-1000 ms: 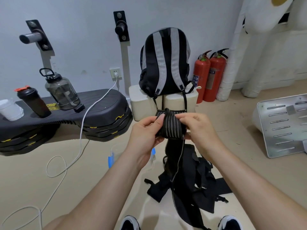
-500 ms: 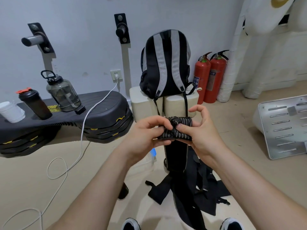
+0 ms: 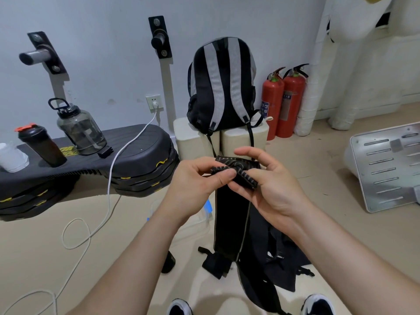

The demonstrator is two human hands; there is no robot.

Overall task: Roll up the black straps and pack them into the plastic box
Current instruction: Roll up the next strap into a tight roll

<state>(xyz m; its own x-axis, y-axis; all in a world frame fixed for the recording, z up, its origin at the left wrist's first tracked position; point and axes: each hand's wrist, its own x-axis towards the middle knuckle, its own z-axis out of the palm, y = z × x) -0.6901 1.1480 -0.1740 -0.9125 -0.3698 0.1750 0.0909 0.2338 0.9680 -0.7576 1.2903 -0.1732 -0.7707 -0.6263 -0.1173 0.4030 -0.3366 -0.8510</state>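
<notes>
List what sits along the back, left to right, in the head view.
cup → shaker → jug → socket → backpack → fire extinguishers → metal panel

strap roll [image 3: 235, 170]: between left hand [image 3: 195, 178] and right hand [image 3: 272, 187], tail hanging to the floor [image 3: 34, 258]
strap pile [image 3: 279, 264]: on the floor under the hands
plastic box [image 3: 205, 209]: on the floor, left of the tail
backpack [image 3: 221, 87]: on blocks [image 3: 188, 137] behind the hands
bottles [image 3: 79, 130]: on the step platform [image 3: 141, 144], left

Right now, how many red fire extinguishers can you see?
2, standing side by side right of the backpack: one extinguisher nearer it, the other farther right. None seems hidden.
</notes>
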